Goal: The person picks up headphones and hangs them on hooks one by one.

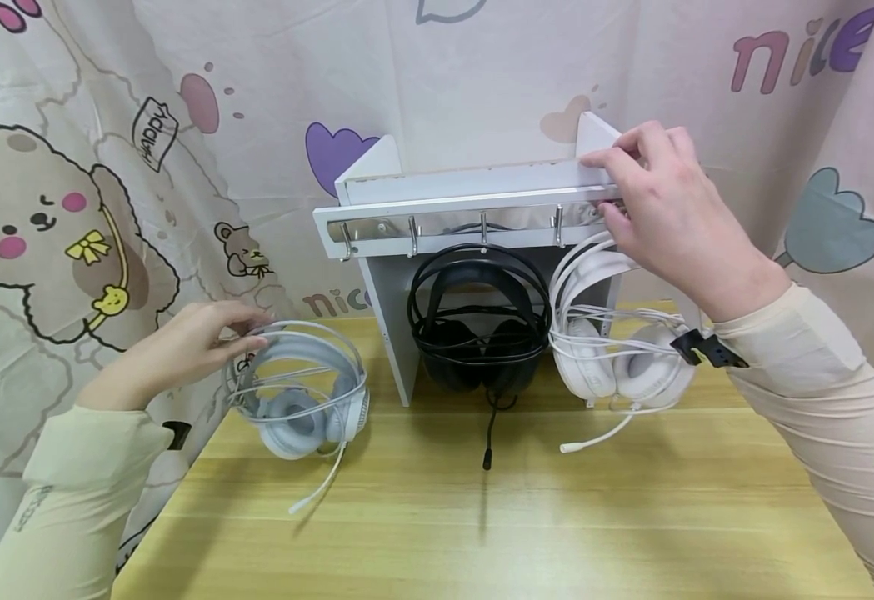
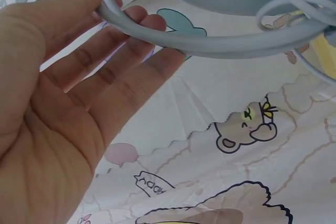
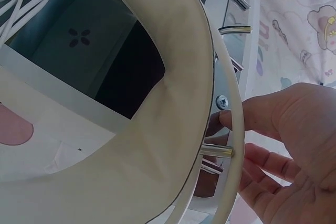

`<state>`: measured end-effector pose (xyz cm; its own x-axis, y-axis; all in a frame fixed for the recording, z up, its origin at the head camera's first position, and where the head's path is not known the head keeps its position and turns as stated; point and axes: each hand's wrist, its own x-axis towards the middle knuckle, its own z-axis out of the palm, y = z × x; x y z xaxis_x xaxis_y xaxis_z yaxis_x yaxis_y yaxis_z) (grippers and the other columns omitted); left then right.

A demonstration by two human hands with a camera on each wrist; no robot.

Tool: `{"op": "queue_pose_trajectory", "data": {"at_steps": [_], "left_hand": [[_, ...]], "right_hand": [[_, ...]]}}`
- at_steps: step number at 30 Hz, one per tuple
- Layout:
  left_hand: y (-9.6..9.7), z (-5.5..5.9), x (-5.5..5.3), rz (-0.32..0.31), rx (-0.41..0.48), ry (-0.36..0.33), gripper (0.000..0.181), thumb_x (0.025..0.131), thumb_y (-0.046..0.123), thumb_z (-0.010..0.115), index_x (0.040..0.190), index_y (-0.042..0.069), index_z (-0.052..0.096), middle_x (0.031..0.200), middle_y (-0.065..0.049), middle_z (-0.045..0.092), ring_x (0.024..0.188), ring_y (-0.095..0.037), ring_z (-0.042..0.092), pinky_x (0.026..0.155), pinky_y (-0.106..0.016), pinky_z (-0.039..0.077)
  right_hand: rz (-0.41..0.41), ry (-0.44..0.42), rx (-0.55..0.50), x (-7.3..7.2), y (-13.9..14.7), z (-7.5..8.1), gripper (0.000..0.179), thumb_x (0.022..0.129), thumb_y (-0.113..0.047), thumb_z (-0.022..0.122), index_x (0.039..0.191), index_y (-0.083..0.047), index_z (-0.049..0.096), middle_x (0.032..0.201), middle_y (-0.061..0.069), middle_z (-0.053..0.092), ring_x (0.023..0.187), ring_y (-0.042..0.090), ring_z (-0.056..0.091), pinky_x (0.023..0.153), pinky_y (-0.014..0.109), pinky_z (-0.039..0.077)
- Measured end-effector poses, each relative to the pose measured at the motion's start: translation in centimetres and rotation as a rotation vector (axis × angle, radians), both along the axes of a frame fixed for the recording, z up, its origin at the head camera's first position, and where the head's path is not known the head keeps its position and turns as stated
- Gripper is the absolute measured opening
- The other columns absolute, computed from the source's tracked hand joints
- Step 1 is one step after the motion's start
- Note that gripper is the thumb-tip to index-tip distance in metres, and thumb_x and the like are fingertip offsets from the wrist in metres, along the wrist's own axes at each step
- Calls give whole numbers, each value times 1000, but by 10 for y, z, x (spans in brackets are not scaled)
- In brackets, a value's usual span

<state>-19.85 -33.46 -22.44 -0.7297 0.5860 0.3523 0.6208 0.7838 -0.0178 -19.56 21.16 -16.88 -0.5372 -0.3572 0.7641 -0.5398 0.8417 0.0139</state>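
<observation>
On the left, my left hand (image 1: pixel 197 346) pinches the thin outer band of a pale grey headset (image 1: pixel 294 425), thumb on one side and fingers on the other. Its microphone boom points down over the table. My right hand (image 1: pixel 665 196) is at the right end of a white hook rack (image 1: pixel 437 187), fingers over the top of the front board and thumb below, near the metal strip. Just under it hangs a white headset (image 1: pixel 582 367), its band at a hook (image 3: pixel 218 150) in the right wrist view. A black headset (image 1: pixel 481 333) hangs from a middle hook.
The rack stands at the back of a wooden table (image 1: pixel 437 500). Bare metal hooks (image 1: pixel 412 236) line its left part. A printed curtain (image 1: pixel 257 83) hangs close behind and along the left side. Bundled cables wrap the headsets.
</observation>
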Motion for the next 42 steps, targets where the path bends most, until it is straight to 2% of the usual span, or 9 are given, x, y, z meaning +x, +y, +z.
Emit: {"op": "queue_pose_trajectory", "data": {"at_steps": [4,11,13,18,26,30,36,42], "left_hand": [[3,3,3,-39,15,67,25,89,5,85,113,10,79,94,7,79,86,-5,71,75,-35,63],[11,12,6,-86,51,101,27,88,3,85,113,12,79,93,10,77,86,2,66,78,-13,53],[14,14,6,-103,63,112,30,87,2,85,115,11,79,94,9,78,86,2,67,79,-10,50],[23,23,5,-132,86,134,32,87,1,85,116,11,79,96,7,80,87,2,68,79,-10,49],[40,43,8,-112,109,131,32,89,2,84,119,13,79,97,7,79,88,3,66,83,-4,46],[44,50,7,-127,128,128,32,88,1,84,118,12,80,98,4,80,89,5,66,82,-2,46],[48,53,4,-155,155,105,31,89,1,84,118,12,80,101,2,80,94,8,65,88,0,46],[52,55,1,-140,150,93,31,90,3,84,119,12,80,103,2,81,96,6,67,90,-1,46]], "right_hand": [[6,5,0,0,-1,-1,45,95,5,70,139,1,65,128,31,55,117,52,47,83,67,51],[14,9,-1,0,-1,-1,45,95,6,70,139,1,65,128,32,55,116,51,46,85,65,50],[20,12,0,0,-1,-1,45,95,6,70,139,2,65,127,32,55,115,52,46,85,64,49],[24,12,2,-1,-1,-3,45,95,6,70,139,2,65,126,32,55,114,52,46,85,61,48],[20,10,-7,-2,-1,-1,43,95,5,71,138,2,65,128,33,55,117,53,46,88,63,48],[19,5,-11,-2,-1,-1,43,95,5,71,138,2,66,128,33,55,117,52,46,88,64,48],[20,1,-5,-1,0,1,43,94,7,70,137,3,66,128,33,55,115,52,45,85,62,48],[31,1,-1,-1,0,3,42,94,9,69,136,4,67,125,33,55,112,52,46,85,61,46]]}}
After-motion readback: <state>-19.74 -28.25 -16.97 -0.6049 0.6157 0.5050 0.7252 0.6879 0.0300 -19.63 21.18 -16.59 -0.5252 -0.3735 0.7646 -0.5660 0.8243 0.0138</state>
